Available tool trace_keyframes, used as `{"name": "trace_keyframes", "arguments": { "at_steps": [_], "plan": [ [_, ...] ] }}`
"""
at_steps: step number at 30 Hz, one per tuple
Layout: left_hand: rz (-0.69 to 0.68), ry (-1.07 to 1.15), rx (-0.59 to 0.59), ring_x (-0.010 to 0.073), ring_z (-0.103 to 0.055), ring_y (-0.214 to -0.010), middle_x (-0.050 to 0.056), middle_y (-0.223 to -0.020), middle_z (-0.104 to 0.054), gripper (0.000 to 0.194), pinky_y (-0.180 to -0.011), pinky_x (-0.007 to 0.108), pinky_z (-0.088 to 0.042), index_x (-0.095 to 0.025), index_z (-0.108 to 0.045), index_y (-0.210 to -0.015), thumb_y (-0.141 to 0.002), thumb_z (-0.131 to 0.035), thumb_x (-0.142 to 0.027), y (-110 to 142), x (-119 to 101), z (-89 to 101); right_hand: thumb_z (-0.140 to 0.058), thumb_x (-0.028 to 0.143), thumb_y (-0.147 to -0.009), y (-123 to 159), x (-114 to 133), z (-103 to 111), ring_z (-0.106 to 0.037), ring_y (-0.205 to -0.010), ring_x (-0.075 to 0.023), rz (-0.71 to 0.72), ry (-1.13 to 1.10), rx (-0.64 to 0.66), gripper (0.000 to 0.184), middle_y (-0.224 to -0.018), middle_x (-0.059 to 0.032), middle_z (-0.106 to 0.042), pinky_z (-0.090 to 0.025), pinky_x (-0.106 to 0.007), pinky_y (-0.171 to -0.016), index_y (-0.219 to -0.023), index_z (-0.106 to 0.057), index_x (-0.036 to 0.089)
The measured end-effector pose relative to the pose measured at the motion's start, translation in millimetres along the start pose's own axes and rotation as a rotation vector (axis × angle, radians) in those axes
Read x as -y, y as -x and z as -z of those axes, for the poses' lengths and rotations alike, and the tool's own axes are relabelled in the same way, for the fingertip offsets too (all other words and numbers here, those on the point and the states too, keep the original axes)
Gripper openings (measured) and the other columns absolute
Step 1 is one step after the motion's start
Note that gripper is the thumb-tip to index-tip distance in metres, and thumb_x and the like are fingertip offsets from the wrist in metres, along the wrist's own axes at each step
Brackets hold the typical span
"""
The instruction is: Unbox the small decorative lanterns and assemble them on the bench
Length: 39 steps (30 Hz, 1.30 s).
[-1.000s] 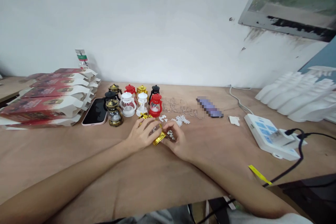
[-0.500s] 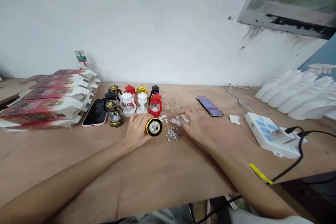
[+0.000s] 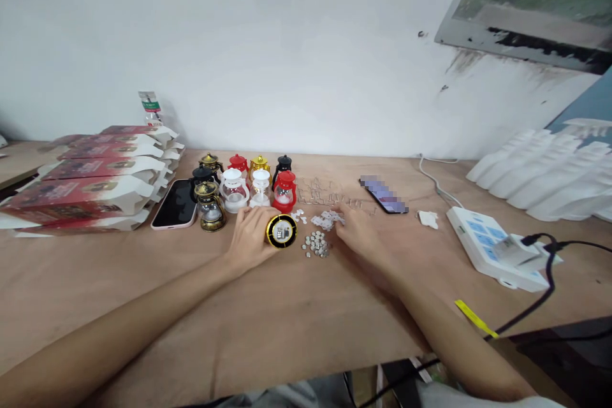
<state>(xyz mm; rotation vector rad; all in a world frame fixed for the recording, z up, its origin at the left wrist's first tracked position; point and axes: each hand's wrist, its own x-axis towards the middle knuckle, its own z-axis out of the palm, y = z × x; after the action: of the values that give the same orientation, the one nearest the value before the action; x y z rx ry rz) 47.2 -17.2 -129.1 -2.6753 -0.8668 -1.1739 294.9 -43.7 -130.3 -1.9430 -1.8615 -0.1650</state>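
My left hand (image 3: pixel 249 233) is wrapped round a small gold lantern (image 3: pixel 282 231) lying on its side, its round black base with a gold rim turned toward me. Bare metal parts show in an opening at the base's middle. Fingers curled together, my right hand (image 3: pixel 359 233) is at the right edge of a pile of small white pieces (image 3: pixel 326 220); what its fingertips hold, if anything, is hidden. Silver button cells (image 3: pixel 316 244) lie loose between the hands. Behind my left hand stand several small lanterns, among them a red lantern (image 3: pixel 285 191), a white lantern (image 3: pixel 234 191) and a bronze lantern (image 3: pixel 209 207).
Bent wire pieces (image 3: pixel 318 191) are scattered behind the white pile. A pink-edged phone (image 3: pixel 174 205) and folded red boxes (image 3: pixel 90 194) are on the left. To the right are another phone (image 3: pixel 385 195), a power strip (image 3: pixel 478 245) with cables, and stacked white forms (image 3: pixel 530 172).
My right hand has drawn back slightly to the right from over the white pieces, its fingers now more curled. My left hand keeps the lantern in place.
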Motion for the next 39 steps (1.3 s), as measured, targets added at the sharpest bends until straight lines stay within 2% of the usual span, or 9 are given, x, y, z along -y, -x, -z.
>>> {"name": "trace_keyframes", "arguments": {
  "at_steps": [5, 9, 13, 17, 21, 24, 27, 34, 39],
  "plan": [
    [0.021, 0.008, 0.013, 0.0241, -0.058, -0.093, 0.010, -0.101, -0.065, 0.028, -0.082, 0.037, -0.032, -0.017, -0.051, -0.099, -0.080, -0.053, -0.037, -0.2, 0.3, 0.1, -0.047, 0.002, -0.069, -0.7, -5.5, -6.8, -0.064, -0.082, -0.0249, -0.019, 0.005, 0.006, 0.034, -0.086, -0.0093, -0.070, -0.044, -0.031, -0.068, -0.095, -0.062, 0.017],
    [0.010, 0.021, 0.019, 0.0242, -0.058, -0.094, 0.010, -0.102, -0.065, 0.029, -0.083, 0.037, -0.033, -0.017, -0.051, -0.100, -0.080, -0.053, -0.038, -0.1, 0.7, -0.3, -0.048, 0.007, -0.072, -2.3, -11.0, -11.6, -0.064, -0.076, -0.0217, -0.009, -0.080, -0.068, 0.026, -0.082, -0.0071, -0.070, -0.046, -0.030, -0.067, -0.090, -0.063, 0.019],
    [0.005, 0.026, 0.024, 0.0239, -0.057, -0.095, 0.010, -0.102, -0.064, 0.029, -0.084, 0.037, -0.033, -0.017, -0.050, -0.101, -0.080, -0.053, -0.038, 0.1, 1.0, -0.9, -0.050, 0.019, -0.079, -3.0, -8.4, -12.6, -0.064, -0.081, -0.0240, 0.015, -0.227, -0.186, 0.018, -0.089, -0.0084, -0.068, -0.048, -0.037, -0.071, -0.094, -0.060, 0.019],
    [-0.001, 0.016, 0.031, 0.0235, -0.057, -0.096, 0.010, -0.103, -0.064, 0.028, -0.083, 0.036, -0.034, -0.017, -0.049, -0.102, -0.080, -0.054, -0.035, -0.3, 0.4, -1.1, -0.053, 0.031, -0.083, 4.4, 7.1, -8.9, -0.062, -0.086, -0.0229, 0.107, -0.403, -0.411, 0.021, -0.094, -0.0082, -0.065, -0.050, -0.039, -0.076, -0.100, -0.056, 0.020],
    [-0.034, -0.008, 0.021, 0.0225, -0.057, -0.095, 0.009, -0.102, -0.064, 0.024, -0.080, 0.034, -0.035, -0.017, -0.049, -0.100, -0.080, -0.053, -0.029, -1.2, -1.3, -1.5, -0.058, 0.027, -0.083, 20.5, 30.1, -1.3, -0.063, -0.083, -0.0198, 0.335, -0.480, -0.519, 0.021, -0.089, -0.0060, -0.064, -0.052, -0.034, -0.074, -0.103, -0.052, 0.023],
    [-0.077, -0.021, 0.007, 0.0218, -0.058, -0.092, 0.009, -0.100, -0.064, 0.020, -0.079, 0.033, -0.035, -0.016, -0.049, -0.097, -0.082, -0.051, -0.030, -1.4, -2.0, -2.5, -0.059, 0.019, -0.082, 31.5, 45.6, 1.6, -0.063, -0.086, -0.0178, 0.562, -0.530, -0.503, 0.027, -0.091, -0.0059, -0.064, -0.053, -0.032, -0.074, -0.107, -0.049, 0.023],
    [-0.114, -0.035, 0.006, 0.0218, -0.058, -0.089, 0.008, -0.098, -0.064, 0.022, -0.077, 0.033, -0.034, -0.016, -0.050, -0.096, -0.083, -0.052, -0.034, -0.9, -1.4, -3.6, -0.061, 0.015, -0.081, 37.6, 55.4, -0.1, -0.063, -0.088, -0.0166, 0.699, -0.602, -0.454, 0.031, -0.093, -0.0062, -0.064, -0.053, -0.031, -0.076, -0.109, -0.049, 0.022],
    [-0.132, -0.062, 0.030, 0.0222, -0.057, -0.089, 0.009, -0.098, -0.065, 0.025, -0.076, 0.034, -0.033, -0.016, -0.051, -0.095, -0.084, -0.050, -0.038, 0.0, -0.5, -4.1, -0.062, 0.014, -0.081, 38.5, 59.3, -5.3, -0.061, -0.088, -0.0174, 0.745, -0.605, -0.423, 0.032, -0.093, -0.0086, -0.064, -0.053, -0.031, -0.075, -0.110, -0.051, 0.019],
    [-0.150, -0.070, 0.024, 0.0217, -0.057, -0.088, 0.009, -0.098, -0.065, 0.023, -0.076, 0.034, -0.033, -0.016, -0.052, -0.095, -0.084, -0.051, -0.036, -0.4, -1.5, -3.8, -0.059, 0.014, -0.082, 38.2, 58.5, -4.8, -0.060, -0.082, -0.0169, 0.759, -0.547, -0.428, 0.015, -0.088, -0.0086, -0.064, -0.052, -0.032, -0.070, -0.095, -0.058, 0.019]
  ]
}}
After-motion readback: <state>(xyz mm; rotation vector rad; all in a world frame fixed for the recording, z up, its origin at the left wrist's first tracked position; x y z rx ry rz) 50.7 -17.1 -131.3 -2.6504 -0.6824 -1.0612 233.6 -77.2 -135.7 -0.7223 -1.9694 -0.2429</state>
